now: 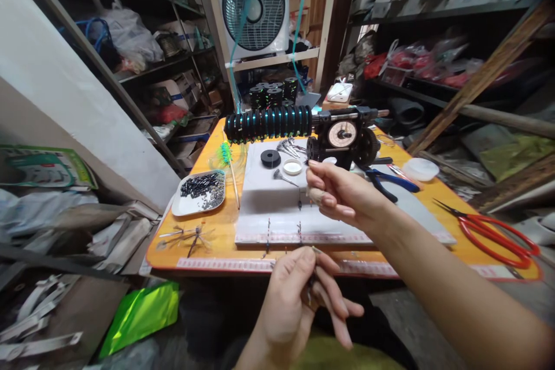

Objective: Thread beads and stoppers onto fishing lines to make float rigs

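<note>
My left hand (299, 295) is at the table's front edge, thumb and index finger pinched on a small thin piece too small to name, with its other fingers spread loosely. Above the white board (277, 214), my right hand (332, 188) has its thumb and index finger pressed together; anything between the tips is too fine to make out. A wrap covers one of its fingertips. Small beaded pieces (299, 232) lie on the board's front part. Behind my right hand stands a black winding device (342, 136) with a row of black spools (269, 125).
A white tray (177, 206) of small dark parts stands on the left. Red-handled scissors (498, 237) and blue pliers (392, 179) lie on the right. A black disc (271, 158) and a round lid (292, 167) sit on the board. A fan (255, 6) is behind.
</note>
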Demonstrator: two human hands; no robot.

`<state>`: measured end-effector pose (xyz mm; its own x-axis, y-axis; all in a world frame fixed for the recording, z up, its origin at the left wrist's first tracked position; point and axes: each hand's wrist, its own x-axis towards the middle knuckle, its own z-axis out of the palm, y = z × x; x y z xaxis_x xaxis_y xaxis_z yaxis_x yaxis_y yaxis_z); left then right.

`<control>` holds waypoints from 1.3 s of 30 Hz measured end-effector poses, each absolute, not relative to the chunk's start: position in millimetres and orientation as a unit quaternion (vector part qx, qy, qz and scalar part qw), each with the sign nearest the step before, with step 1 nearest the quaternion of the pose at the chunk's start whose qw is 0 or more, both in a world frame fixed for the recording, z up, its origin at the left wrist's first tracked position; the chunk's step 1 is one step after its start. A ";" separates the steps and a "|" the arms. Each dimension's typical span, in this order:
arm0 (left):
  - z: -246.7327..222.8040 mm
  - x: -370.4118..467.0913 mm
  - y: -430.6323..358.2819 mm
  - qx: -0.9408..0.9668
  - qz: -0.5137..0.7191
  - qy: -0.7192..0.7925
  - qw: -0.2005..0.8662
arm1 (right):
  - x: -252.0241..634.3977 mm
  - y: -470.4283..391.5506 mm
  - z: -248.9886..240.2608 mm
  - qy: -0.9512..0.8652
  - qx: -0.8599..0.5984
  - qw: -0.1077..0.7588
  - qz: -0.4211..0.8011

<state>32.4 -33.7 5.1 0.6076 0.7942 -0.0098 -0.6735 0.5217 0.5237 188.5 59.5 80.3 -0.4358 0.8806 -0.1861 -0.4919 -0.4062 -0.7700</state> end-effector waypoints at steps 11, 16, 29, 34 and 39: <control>-4.6 28.2 -40.2 0.221 0.411 0.107 0.878 | 190.4 58.6 80.2 -0.379 -0.323 0.430 0.753; -8.2 27.2 -41.0 0.227 0.409 0.098 0.879 | 191.1 54.1 74.5 -0.446 -0.346 0.428 0.706; -10.8 17.8 -45.7 0.255 0.408 0.108 0.870 | 190.2 -1.7 56.1 -0.596 -0.366 0.333 0.633; -28.9 22.4 -55.4 0.286 0.471 0.107 0.828 | 182.5 -10.0 43.4 -0.559 -0.358 0.338 0.667; -10.9 12.6 -60.0 0.336 0.439 0.187 0.812 | 175.7 -14.3 32.2 -0.509 -0.339 0.383 0.693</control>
